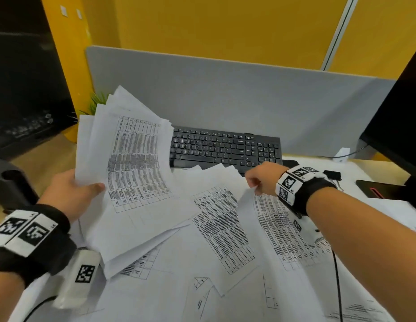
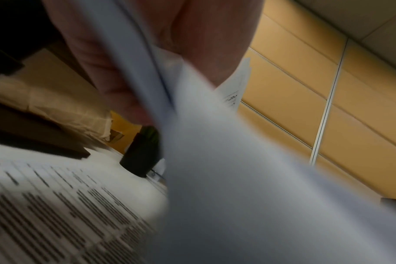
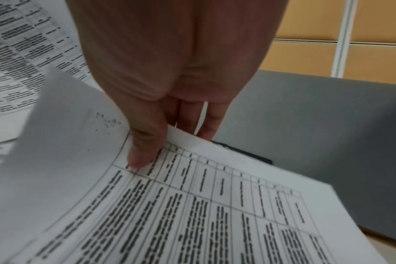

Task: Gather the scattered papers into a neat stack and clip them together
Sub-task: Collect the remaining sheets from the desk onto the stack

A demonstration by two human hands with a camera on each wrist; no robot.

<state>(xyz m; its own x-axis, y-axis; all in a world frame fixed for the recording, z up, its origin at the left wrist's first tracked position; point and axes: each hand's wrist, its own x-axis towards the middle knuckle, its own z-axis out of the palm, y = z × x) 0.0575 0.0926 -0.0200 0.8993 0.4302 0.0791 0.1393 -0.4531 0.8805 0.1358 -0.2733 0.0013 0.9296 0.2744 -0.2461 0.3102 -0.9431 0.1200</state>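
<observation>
My left hand (image 1: 81, 189) grips a fanned bundle of printed sheets (image 1: 135, 163) by its lower left edge, held up off the desk, thumb on top. In the left wrist view the left hand (image 2: 133, 75) has those sheets (image 2: 237, 178) between thumb and fingers, blurred. My right hand (image 1: 260, 180) pinches the top edge of one table-printed sheet (image 1: 279, 226) on the right and lifts its corner. In the right wrist view the right hand (image 3: 156, 146) has its thumb on that sheet (image 3: 192, 205) and its fingers under the edge. More loose sheets (image 1: 221, 226) lie spread over the desk. A black binder clip (image 1: 332, 175) sits far right.
A black keyboard (image 1: 225, 148) lies behind the papers, against a grey divider panel (image 1: 225, 89). A dark monitor (image 1: 402, 117) stands at the right, a black flat device (image 1: 376, 189) beside its base. A small dark plant pot (image 2: 140, 157) stands at the desk's far left.
</observation>
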